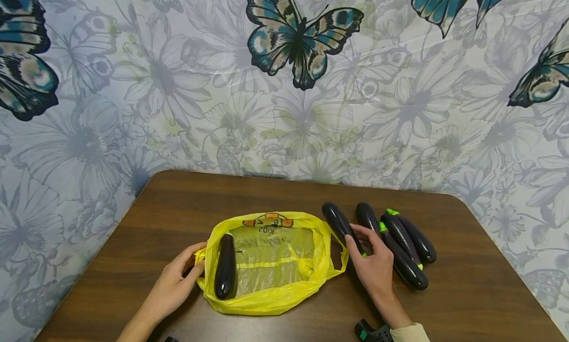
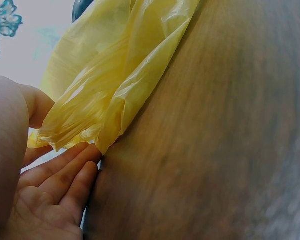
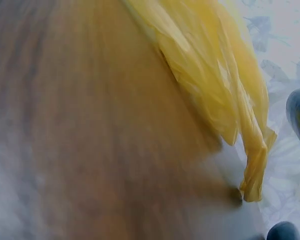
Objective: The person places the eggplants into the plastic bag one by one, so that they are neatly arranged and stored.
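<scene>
A yellow plastic bag [image 1: 266, 307] lies on its side wall with its mouth spread wide, and one dark eggplant [image 1: 225, 268] rests inside at its left end. My left hand [image 1: 175, 278] holds the bag's left edge by the gathered handle; in the left wrist view the fingers [image 2: 69, 172] lie beside and under the crumpled plastic. Just past the bag's right handle, my right hand [image 1: 372, 260] grips a second eggplant [image 1: 336, 218] near its green stem end, its blunt end tipped toward the bag. In the right wrist view the hand itself is out of sight.
Several more eggplants [image 1: 406, 265] lie bunched on the brown wooden table [image 1: 178, 209], right of my right hand. A wall covering with butterflies [image 1: 304, 36] rises behind the table's back edge. A black wrist device [image 1: 373, 332] shows at my right wrist.
</scene>
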`<state>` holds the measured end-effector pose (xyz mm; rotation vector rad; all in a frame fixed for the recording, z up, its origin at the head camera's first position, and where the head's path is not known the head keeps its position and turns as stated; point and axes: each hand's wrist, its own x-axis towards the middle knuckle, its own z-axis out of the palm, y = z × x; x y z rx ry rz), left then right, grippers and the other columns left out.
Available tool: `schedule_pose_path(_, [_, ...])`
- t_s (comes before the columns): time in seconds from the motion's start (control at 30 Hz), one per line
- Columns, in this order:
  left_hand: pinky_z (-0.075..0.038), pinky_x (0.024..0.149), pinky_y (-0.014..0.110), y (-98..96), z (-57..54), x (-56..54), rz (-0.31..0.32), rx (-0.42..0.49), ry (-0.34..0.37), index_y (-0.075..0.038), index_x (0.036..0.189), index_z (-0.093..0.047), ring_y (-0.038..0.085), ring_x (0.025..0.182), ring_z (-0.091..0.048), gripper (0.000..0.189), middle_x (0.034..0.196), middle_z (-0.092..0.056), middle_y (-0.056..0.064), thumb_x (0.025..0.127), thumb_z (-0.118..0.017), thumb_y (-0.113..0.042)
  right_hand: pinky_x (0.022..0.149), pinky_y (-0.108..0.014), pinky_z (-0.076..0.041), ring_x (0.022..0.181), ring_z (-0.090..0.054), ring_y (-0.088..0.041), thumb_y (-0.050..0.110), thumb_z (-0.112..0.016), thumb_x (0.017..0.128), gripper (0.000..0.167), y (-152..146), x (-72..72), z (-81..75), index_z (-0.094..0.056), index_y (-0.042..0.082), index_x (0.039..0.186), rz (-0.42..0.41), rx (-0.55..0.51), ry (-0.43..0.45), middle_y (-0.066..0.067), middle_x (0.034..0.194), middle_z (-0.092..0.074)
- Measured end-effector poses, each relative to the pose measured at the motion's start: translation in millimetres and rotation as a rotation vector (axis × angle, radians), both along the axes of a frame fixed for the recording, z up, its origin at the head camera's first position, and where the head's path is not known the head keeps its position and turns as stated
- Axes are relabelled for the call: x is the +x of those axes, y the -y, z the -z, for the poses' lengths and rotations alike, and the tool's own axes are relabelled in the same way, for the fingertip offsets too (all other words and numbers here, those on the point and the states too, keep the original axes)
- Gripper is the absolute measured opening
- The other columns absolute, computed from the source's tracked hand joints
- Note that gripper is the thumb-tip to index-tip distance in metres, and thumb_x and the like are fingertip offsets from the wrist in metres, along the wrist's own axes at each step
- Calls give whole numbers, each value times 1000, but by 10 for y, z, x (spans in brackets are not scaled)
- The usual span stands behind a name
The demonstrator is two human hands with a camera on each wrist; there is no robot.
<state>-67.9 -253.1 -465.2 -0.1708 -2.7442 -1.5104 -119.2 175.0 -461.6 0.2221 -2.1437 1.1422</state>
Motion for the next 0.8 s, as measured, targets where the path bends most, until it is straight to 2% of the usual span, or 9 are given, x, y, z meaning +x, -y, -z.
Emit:
schedule_pose_path(0.2, [-56,92,36,8,4,9,-6,-19,12,-11,149,-50,35,130,-60,41,147,-56,17,109,-54,-21,85,-10,-49,89,-67,-11,-1,-83,84,37,78,40,-51,-76,13,117,-24,-2,7,-3,103,-77])
schedule_pose_path(0.4, [-55,91,30,11,4,14,-3,-16,11,-12,148,-51,34,130,-60,41,147,-57,17,109,-54,-21,85,-9,-49,89,-67,-9,3,-82,86,34,158,82,-118,-76,15,118,-38,9,54,0,105,-77])
schedule_pose_path(0.57, [-55,91,30,5,2,12,-5,-14,10,-11,149,-51,34,129,-61,41,147,-57,17,109,-54,-21,84,-10,-51,88,-68,-12,3,-83,86,35,211,93,-124,-76,15,117,-76,15,49,0,106,-77])
schedule_pose_path(0.8, [-55,94,42,7,-8,2,-1,-15,16,-12,149,-50,36,131,-59,41,148,-56,17,109,-53,-23,82,-12,-53,87,-70,-14,3,-83,86,32,329,116,-130,-76,14,115,-119,26,78,0,105,-77])
